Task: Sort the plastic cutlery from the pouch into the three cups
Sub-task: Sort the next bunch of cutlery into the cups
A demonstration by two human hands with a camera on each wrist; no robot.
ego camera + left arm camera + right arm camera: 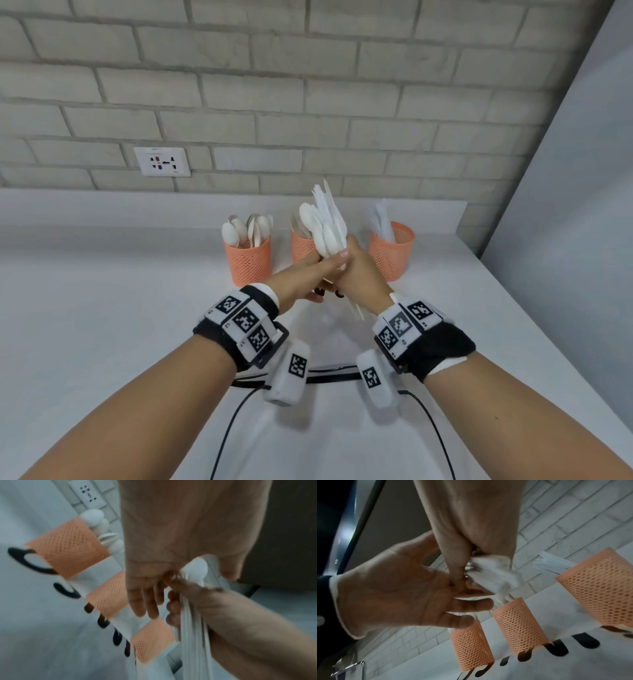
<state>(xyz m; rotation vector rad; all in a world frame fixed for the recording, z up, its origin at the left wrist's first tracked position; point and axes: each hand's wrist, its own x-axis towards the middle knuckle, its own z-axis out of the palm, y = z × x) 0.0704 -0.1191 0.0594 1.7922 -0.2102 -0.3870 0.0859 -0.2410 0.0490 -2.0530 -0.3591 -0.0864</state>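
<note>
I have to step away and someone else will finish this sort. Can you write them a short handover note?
Right hand grips a mixed bundle of cutlery upright; left hand, fingers straight, touches it.
Left cup holds spoons, right cup flat white pieces, middle cup is partly hidden behind the bundle.
Done: some cutlery in every cup.
Left: sort the held bundle. Pouch not identifiable.
</note>
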